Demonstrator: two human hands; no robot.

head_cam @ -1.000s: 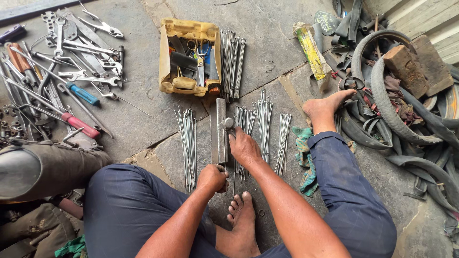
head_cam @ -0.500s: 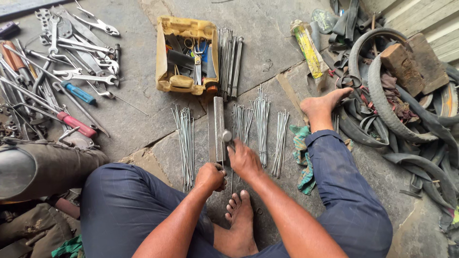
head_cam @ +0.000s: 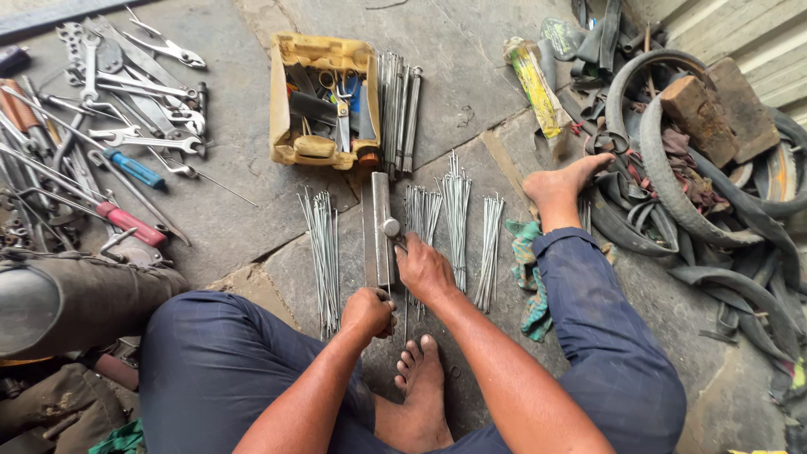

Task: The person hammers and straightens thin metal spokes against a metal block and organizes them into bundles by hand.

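I sit on a stone floor with a flat metal bar (head_cam: 379,225) lying lengthwise in front of me. My left hand (head_cam: 367,313) is closed around the near end of a thin spoke at the bar's near end. My right hand (head_cam: 424,269) rests beside the bar, its fingers pinching something small next to a round metal knob (head_cam: 391,227) on the bar; what it pinches is too small to make out. Bundles of thin steel spokes (head_cam: 322,252) lie left of the bar, and more spokes (head_cam: 456,214) to its right.
A yellow tray (head_cam: 290,101) of scissors and small tools stands beyond the bar, with metal rods (head_cam: 398,105) beside it. Wrenches and screwdrivers (head_cam: 109,143) cover the left floor. Old tyres (head_cam: 681,193), a wood block and a yellow package (head_cam: 536,84) lie at right. My bare feet flank the work.
Both hands stay at the bar; the right hand has shifted slightly along it toward the knob. The view has drifted a little.
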